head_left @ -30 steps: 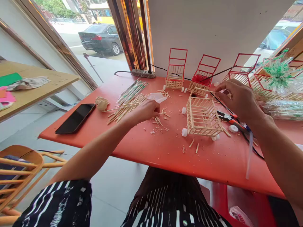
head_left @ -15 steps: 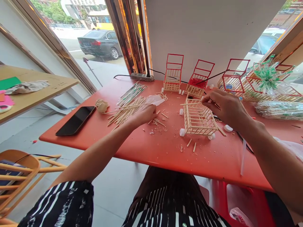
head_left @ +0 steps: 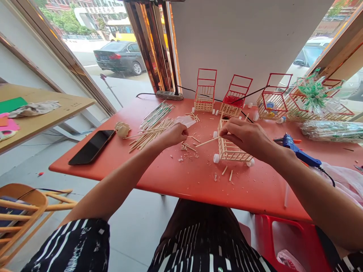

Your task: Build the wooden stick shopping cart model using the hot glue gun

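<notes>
My right hand [head_left: 242, 134] pinches a short wooden stick [head_left: 207, 142] that points left, its fingers over a small cart frame [head_left: 236, 155] built of thin sticks on white wheels. Part of the frame is hidden behind this hand. My left hand [head_left: 177, 134] is closed, its fingers curled beside a pile of wooden sticks [head_left: 151, 135]; what it holds, if anything, is hidden. One long stick reaches leftward from behind that hand. Cut stick pieces [head_left: 188, 146] and crumbs lie between my hands.
On the red table [head_left: 170, 175] are a phone [head_left: 92, 147], wrapped sticks [head_left: 155, 115], a power strip [head_left: 169, 95] and a blue glue gun [head_left: 300, 153]. Several carts with red handles, one being a red-and-wood cart [head_left: 204, 99], stand at the back. A red stool [head_left: 263, 236] is below.
My right hand has moved left and slightly down with the stick, which now slants toward the table. The glue gun has come into sight beyond my right forearm. My left hand has hardly moved.
</notes>
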### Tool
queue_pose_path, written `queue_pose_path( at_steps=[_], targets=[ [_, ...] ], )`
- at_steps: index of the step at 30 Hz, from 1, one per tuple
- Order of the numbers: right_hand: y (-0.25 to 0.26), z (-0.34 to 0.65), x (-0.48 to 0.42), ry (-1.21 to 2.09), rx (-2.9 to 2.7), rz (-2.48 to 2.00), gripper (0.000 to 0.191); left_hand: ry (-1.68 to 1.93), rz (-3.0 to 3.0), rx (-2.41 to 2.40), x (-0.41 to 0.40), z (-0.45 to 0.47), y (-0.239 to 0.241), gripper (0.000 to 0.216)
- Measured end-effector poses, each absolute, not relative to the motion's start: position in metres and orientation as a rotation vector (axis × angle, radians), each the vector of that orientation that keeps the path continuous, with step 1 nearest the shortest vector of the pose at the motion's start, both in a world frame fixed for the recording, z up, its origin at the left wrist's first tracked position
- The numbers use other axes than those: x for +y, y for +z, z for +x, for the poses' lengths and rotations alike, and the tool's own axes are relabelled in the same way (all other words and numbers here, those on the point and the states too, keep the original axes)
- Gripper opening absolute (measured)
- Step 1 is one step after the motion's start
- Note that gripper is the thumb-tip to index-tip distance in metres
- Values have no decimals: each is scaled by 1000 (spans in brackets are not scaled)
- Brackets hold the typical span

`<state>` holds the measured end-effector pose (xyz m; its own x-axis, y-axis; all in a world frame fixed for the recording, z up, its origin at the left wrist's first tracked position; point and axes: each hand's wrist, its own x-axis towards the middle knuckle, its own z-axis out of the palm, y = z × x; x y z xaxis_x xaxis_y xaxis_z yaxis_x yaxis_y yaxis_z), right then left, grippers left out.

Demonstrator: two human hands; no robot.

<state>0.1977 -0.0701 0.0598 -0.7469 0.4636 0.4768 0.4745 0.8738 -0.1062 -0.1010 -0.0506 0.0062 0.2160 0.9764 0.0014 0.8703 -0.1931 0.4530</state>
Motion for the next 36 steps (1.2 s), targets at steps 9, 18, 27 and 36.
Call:
queue_pose_path(
  at_steps=[9,18,27,36],
  targets=[
    [60,187,-75,-72,-2579,-660,16,548,1202,721,-94,-75,34,34],
    [53,191,-79,-60,-2587,-690,15,498,1194,653,-97,-63,29,38],
    [48,196,-95,52,-2383,-775,32,655,1112,598,-107,-49,22,31],
    [47,195,-104,62,-2354,-818,40,691,1107,582,-106,-40,25,32]
  ],
)
